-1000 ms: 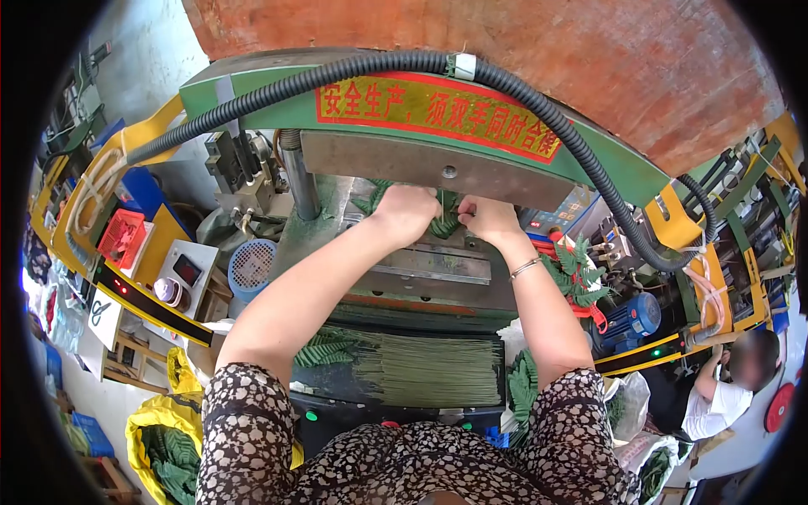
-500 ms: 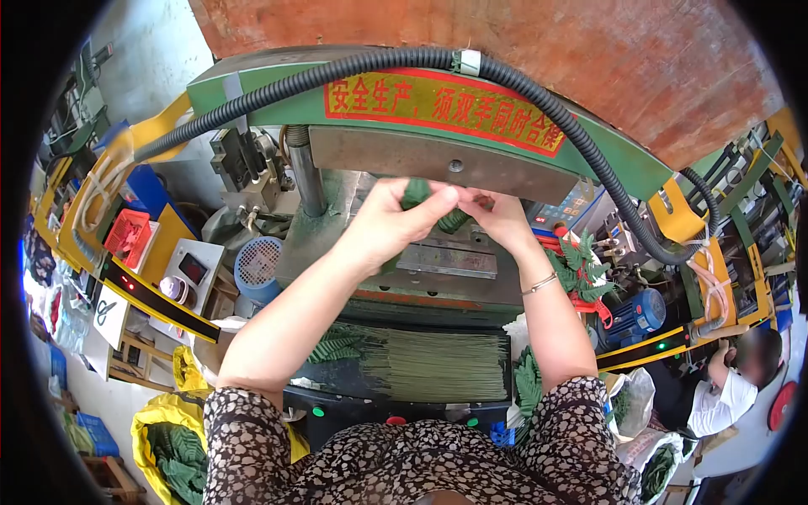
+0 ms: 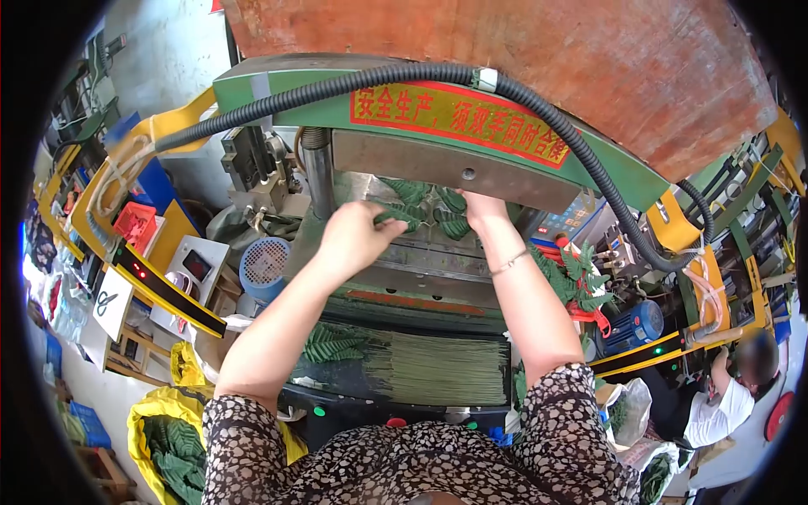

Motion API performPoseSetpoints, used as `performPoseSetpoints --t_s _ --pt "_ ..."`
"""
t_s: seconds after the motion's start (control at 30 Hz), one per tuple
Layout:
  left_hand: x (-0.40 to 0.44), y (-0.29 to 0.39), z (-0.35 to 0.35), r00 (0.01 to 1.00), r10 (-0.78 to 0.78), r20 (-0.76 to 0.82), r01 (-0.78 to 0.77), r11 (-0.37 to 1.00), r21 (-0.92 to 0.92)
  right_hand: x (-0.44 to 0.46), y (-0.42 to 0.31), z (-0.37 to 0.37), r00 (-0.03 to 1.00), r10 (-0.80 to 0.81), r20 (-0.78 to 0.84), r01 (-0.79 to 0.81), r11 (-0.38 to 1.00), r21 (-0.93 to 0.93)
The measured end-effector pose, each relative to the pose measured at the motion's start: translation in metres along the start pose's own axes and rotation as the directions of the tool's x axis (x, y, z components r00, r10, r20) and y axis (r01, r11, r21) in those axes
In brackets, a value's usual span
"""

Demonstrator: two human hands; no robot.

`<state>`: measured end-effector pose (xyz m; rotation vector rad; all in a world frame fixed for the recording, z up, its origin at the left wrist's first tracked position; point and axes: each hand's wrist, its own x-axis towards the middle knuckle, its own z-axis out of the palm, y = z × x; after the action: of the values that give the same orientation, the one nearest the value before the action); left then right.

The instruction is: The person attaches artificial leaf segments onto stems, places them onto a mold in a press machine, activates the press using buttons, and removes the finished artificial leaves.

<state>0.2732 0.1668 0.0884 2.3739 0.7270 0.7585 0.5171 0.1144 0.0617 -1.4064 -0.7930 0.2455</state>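
The left hand (image 3: pixel 358 241) and right hand (image 3: pixel 487 210) sit apart, grips unclear, at fern leaves (image 3: pixel 453 225) behind the front edge of the press bed (image 3: pixel 376 277), likely light, floppy, best pinched by stems

On the left, a red basket (image 3: pixel 136 225) sits beyond a white worktop (image 3: pixel 217 252) that carries a dark-screened device (image 3: pixel 197 265), with a blue round container (image 3: pixel 263 265), its pale top perforated, just to the right and a blue crate (image 3: pixel 90 423) toward the near left edge. On the right, a blue motor (image 3: pixel 637 324) stands near a person (image 3: pixel 720 414) in a white top, beside a red disc (image 3: pixel 781 412). A pale, stained wall (image 3: pixel 168 59) rises far left.
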Motion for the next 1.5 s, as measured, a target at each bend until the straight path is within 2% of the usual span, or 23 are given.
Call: performPoseSetpoints --t_s 0.03,0.07,0.2,0.27,0.3,0.37,0.4,0.43,0.47,0.5,0.57,0.6,0.63,0.67,0.7,0.77,0.8,0.83,0.9,0.93,0.97,1.03,1.5 --pt "-0.002 0.003 0.001 1.000 -0.004 -0.007 0.004 1.000 0.004 0.000 -0.004 0.015 0.999 0.032 -0.029 -0.021 0.949 0.316" --pt "-0.005 0.007 0.002 1.000 -0.015 -0.025 0.014 0.999 -0.035 0.000 -0.008 0.024 0.996 0.074 -0.046 -0.032 0.801 0.598" --pt "-0.022 0.014 -0.004 0.999 -0.036 0.003 0.036 0.994 -0.101 0.001 -0.023 0.021 0.979 0.160 -0.123 -0.008 0.638 0.770" --pt "-0.045 0.016 -0.011 0.999 -0.012 0.042 0.019 0.984 -0.175 -0.005 -0.030 -0.006 0.988 -0.025 0.154 -0.047 0.892 0.449" --pt "-0.062 0.017 -0.017 0.997 0.001 0.075 0.014 0.980 -0.200 -0.016 -0.048 -0.020 0.993 0.012 0.116 -0.002 0.996 -0.090" --pt "-0.102 0.003 -0.022 0.993 0.054 0.101 -0.017 0.942 -0.335 -0.067 -0.084 -0.048 0.891 0.225 0.393 -0.146 0.964 -0.221" --pt "-0.124 0.000 -0.028 0.990 0.063 0.125 -0.008 0.916 -0.400 -0.092 -0.082 -0.062 0.800 0.016 0.599 0.041 0.996 -0.081" --pt "-0.147 -0.007 -0.032 0.983 0.024 0.181 0.051 0.916 -0.397 -0.119 -0.086 -0.078 0.705 0.008 0.709 0.096 0.990 -0.107" --pt "-0.170 -0.016 -0.034 0.971 -0.017 0.239 0.112 0.914 -0.389 -0.144 -0.086 -0.093 0.589 0.095 0.802 0.071 0.983 -0.169" --pt "-0.194 -0.026 -0.035 0.941 -0.067 0.332 0.195 0.910 -0.367 -0.170 -0.091 -0.103 0.501 0.147 0.853 0.181 0.946 -0.270" --pt "-0.230 -0.037 -0.039 0.817 -0.212 0.537 0.376 0.901 -0.216 -0.216 -0.084 -0.116 0.434 0.183 0.882 0.335 0.877 -0.346" --pt "-0.247 -0.041 -0.042 0.716 -0.310 0.625 0.458 0.885 -0.086 -0.238 -0.074 -0.122 0.455 0.229 0.860 0.397 0.813 -0.427" --pt "-0.276 -0.068 -0.027 0.813 -0.248 0.526 0.317 0.947 -0.043 -0.261 -0.062 -0.127 0.571 0.187 0.799 0.402 0.785 -0.471" --pt "-0.296 -0.081 -0.021 0.823 -0.273 0.498 0.306 0.952 0.015 -0.282 -0.049 -0.131 0.673 0.140 0.726 0.398 0.759 -0.515" --pt "-0.311 -0.088 -0.016 0.831 -0.298 0.469 0.299 0.951 0.075 -0.300 -0.039 -0.138 0.668 0.156 0.728 0.382 0.767 -0.515" --pt "-0.332 -0.092 -0.007 0.808 -0.470 0.356 0.447 0.882 0.151 -0.336 -0.022 -0.157 0.758 0.406 0.510 0.162 0.641 -0.750" --pt "-0.337 -0.097 -0.002 0.774 -0.550 0.314 0.519 0.835 0.182 -0.353 -0.016 -0.165 0.716 0.499 0.488 0.118 0.602 -0.790" --pt "-0.346 -0.106 0.008 0.805 -0.549 0.226 0.523 0.836 0.166 -0.372 -0.005 -0.172 0.700 0.518 0.492 0.107 0.605 -0.789" --pt "-0.352 -0.114 0.025 0.772 -0.619 0.144 0.622 0.782 0.025 -0.409 0.023 -0.184 0.720 0.582 0.378 0.195 0.353 -0.915" --pt "-0.357 -0.123 0.033 0.774 -0.621 0.125 0.627 0.779 -0.014 -0.421 0.035 -0.186 0.802 0.462 0.378 0.195 0.396 -0.898" --pt "-0.358 -0.125 0.035 0.773 -0.621 0.127 0.628 0.778 -0.016 -0.431 0.048 -0.188 0.802 0.464 0.377 0.195 0.394 -0.898" --pt "-0.358 -0.127 0.037 0.738 -0.661 0.137 0.674 0.734 -0.087 -0.440 0.063 -0.189 0.895 0.373 0.244 0.054 0.452 -0.890" --pt "-0.358 -0.133 0.040 0.759 -0.639 0.130 0.651 0.753 -0.096 -0.440 0.069 -0.191 0.878 0.420 0.229 0.016 0.453 -0.891"
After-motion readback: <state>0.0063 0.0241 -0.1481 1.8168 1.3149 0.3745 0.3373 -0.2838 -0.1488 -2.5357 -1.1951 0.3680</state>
